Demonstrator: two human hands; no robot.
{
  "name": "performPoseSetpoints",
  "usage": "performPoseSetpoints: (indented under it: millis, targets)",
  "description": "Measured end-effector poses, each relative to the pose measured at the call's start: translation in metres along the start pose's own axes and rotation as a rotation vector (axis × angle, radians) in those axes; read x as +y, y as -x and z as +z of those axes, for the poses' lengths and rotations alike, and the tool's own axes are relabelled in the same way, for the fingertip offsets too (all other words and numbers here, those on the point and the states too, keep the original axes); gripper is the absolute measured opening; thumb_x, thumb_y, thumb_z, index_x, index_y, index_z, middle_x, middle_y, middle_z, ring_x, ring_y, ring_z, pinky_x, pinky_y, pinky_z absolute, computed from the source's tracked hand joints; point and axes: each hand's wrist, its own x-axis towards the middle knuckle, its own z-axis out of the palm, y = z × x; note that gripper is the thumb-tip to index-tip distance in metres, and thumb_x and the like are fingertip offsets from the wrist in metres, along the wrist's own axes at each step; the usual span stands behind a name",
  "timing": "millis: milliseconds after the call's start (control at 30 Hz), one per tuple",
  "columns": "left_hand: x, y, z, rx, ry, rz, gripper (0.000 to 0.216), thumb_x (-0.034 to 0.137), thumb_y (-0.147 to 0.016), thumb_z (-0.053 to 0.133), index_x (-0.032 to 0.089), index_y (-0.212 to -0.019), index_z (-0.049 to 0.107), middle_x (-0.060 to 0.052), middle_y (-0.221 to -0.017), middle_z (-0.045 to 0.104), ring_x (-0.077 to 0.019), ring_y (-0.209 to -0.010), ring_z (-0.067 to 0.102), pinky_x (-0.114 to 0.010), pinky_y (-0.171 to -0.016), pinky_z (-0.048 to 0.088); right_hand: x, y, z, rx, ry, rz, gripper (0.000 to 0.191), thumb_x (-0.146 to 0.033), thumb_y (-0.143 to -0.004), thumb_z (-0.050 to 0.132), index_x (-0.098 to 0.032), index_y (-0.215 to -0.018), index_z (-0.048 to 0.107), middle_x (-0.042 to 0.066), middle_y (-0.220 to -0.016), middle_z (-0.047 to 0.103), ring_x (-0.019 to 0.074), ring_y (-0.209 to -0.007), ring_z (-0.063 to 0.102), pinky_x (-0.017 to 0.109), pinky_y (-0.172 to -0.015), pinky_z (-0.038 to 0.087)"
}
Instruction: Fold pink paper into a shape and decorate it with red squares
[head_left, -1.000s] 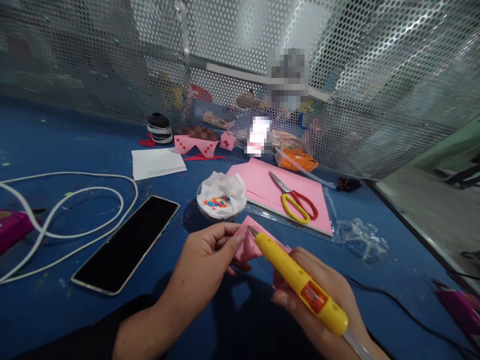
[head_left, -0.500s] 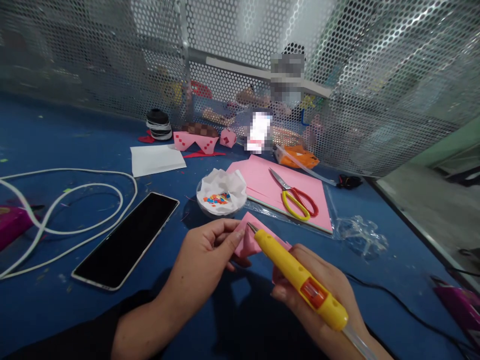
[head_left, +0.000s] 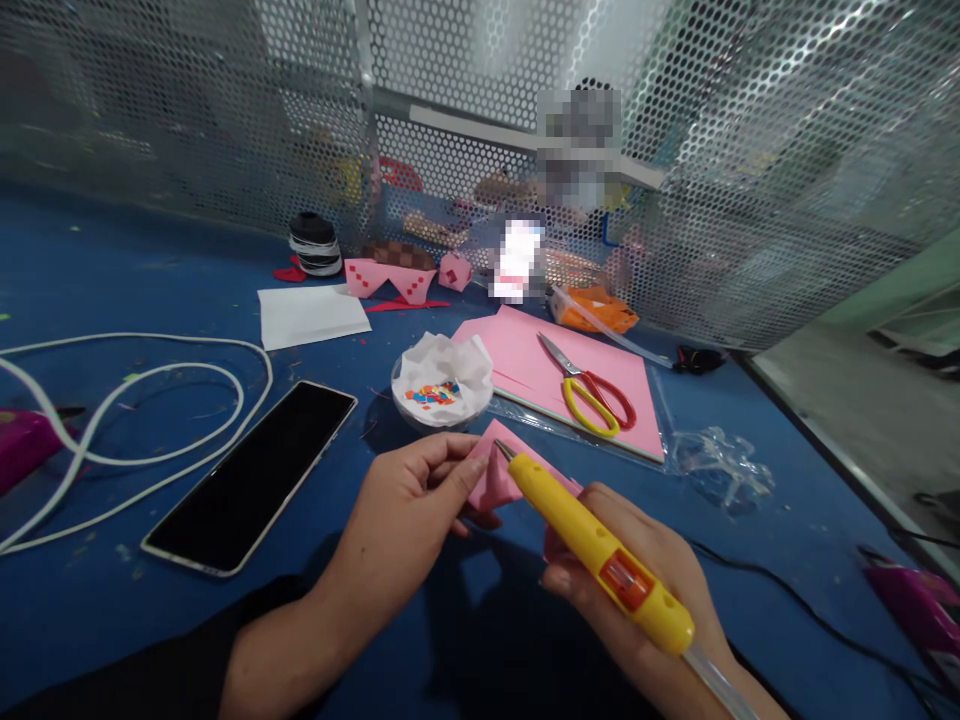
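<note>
My left hand [head_left: 420, 500] pinches a folded pink paper piece [head_left: 499, 465] between thumb and fingers, just below the bowl. My right hand [head_left: 637, 560] is wrapped round a yellow hot glue gun [head_left: 566, 525], pen-shaped, with a reddish switch and a clear stick coming out of its rear. Its metal tip rests at or very near the fold of the paper; whether it touches, I cannot tell. The paper's right end runs behind the glue gun to my right fingers, partly hidden.
A paper-lined bowl [head_left: 442, 380] holds small coloured bits. Scissors [head_left: 592, 390] lie on pink sheets [head_left: 517, 345]. A black phone [head_left: 255, 475] and white cable [head_left: 135, 340] lie left, crumpled clear plastic [head_left: 724, 470] right. Perforated metal panels [head_left: 465, 60] stand behind.
The view has shifted very slightly. Both hands, the pink paper and the glue gun keep nearly the same positions.
</note>
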Motion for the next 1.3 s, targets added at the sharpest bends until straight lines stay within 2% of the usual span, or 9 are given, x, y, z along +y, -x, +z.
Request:
performPoseSetpoints:
  millis: [433, 1300]
  targets:
    - [0.0011, 0.0002, 0.0013, 0.020, -0.005, -0.018, 0.025, 0.042, -0.085, 0.065, 0.021, -0.095, 0.075, -0.002, -0.074, 0.076, -0.0136, -0.060, 0.069, -0.020, -0.051, 0.048, 0.0002, -0.0001, 0.0007, 0.017, 0.024, 0.010, 0.035, -0.055, -0.090, 0.058, -0.022, -0.079, 0.062, 0.000, -0.070, 0.061, 0.0151, -0.058, 0.058, 0.026, -0.052, 0.042]
    - [0.0004, 0.0005, 0.0010, 0.018, 0.001, -0.027, 0.024, 0.041, -0.086, 0.065, 0.021, -0.095, 0.074, 0.000, -0.073, 0.075, -0.0123, -0.061, 0.068, -0.018, -0.052, 0.048, 0.0015, 0.0005, 0.0008, 0.016, 0.030, 0.019, 0.030, -0.051, -0.089, 0.060, -0.023, -0.079, 0.061, -0.002, -0.071, 0.061, 0.0133, -0.058, 0.058, 0.025, -0.051, 0.042]
